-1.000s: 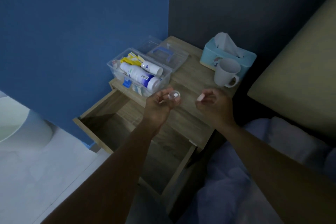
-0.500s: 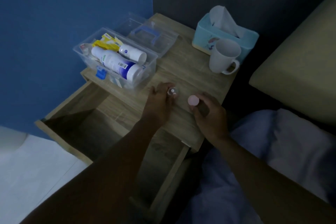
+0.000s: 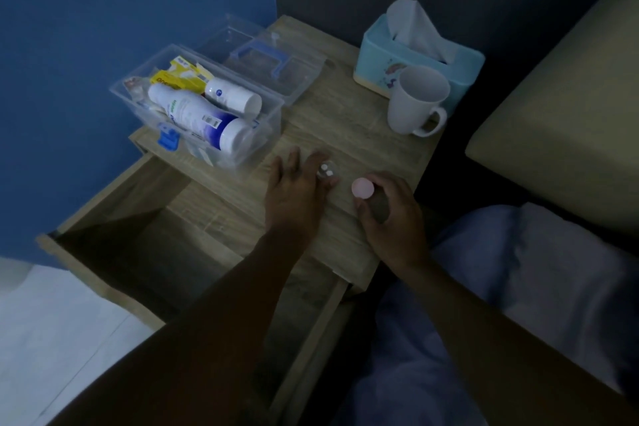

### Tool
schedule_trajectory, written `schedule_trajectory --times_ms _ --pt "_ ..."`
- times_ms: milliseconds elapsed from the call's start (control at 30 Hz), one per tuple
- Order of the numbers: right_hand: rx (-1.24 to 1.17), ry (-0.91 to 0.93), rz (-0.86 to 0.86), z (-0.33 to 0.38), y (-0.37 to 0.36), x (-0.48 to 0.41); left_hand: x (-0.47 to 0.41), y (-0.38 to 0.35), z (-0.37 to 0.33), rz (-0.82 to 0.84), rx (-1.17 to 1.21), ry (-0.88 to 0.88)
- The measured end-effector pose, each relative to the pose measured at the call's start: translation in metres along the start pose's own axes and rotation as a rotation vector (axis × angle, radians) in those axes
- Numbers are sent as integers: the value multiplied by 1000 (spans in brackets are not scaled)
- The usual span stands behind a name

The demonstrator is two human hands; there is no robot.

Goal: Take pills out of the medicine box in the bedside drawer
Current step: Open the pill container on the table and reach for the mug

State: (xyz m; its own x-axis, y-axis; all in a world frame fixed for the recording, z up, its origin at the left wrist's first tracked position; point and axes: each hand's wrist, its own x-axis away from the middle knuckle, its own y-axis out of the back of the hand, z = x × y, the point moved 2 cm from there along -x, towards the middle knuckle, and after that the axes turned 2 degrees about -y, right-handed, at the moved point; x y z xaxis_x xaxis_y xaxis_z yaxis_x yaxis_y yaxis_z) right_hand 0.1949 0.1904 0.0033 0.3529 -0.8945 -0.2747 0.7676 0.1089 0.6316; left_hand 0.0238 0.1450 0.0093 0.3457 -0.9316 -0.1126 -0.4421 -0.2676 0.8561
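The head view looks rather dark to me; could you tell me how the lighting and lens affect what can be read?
In the head view the light is dim and bluish: the open drawer is deep in shadow, the forearms are near-black, wide-angle bending curves the edges, yet two white pills by the left hand and the pink cap by the right hand stay legible.

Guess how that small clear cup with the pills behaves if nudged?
The cup looks tiny and thin-walled, so probably very light and quick to slide on the smooth tabletop. The two pills lie loose inside, so a tip would likely spill them. The left hand touches it only at the fingertips.
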Motion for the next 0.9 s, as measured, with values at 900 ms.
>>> schedule_trajectory --times_ms 900 --pt "59 88 -285 41 37 -59 46 33 31 192 -274 -90"
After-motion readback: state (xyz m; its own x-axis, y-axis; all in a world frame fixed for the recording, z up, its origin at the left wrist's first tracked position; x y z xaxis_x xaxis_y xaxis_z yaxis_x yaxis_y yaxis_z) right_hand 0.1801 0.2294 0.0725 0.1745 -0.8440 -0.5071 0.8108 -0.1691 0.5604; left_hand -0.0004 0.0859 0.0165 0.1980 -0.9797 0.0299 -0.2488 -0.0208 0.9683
